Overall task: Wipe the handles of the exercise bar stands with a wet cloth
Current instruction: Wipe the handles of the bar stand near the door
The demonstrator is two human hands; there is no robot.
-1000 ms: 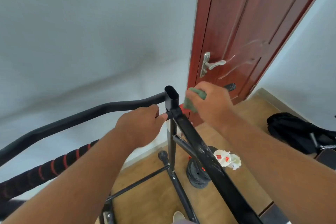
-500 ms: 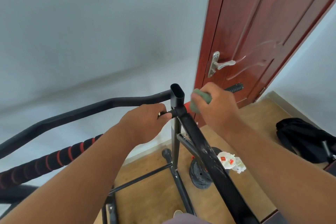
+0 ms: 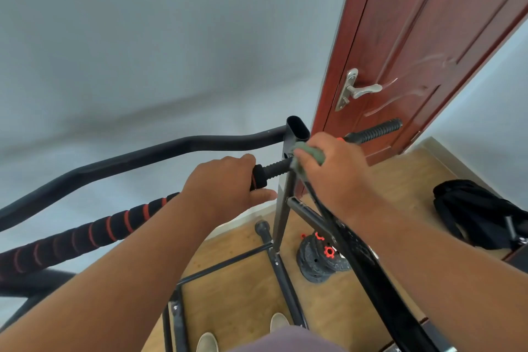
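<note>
Right hand (image 3: 334, 177), green cloth (image 3: 310, 153) gripped

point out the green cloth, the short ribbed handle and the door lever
green cloth (image 3: 310, 153), head view, fold above the right hand's knuckles
short ribbed handle (image 3: 275, 169), head view, middle of its bare ribbed part
door lever (image 3: 367, 90), head view, middle of the silver lever arm

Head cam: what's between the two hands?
In the head view, a short ribbed black grip spans from the left hand to the right hand, which holds the green cloth.
</note>
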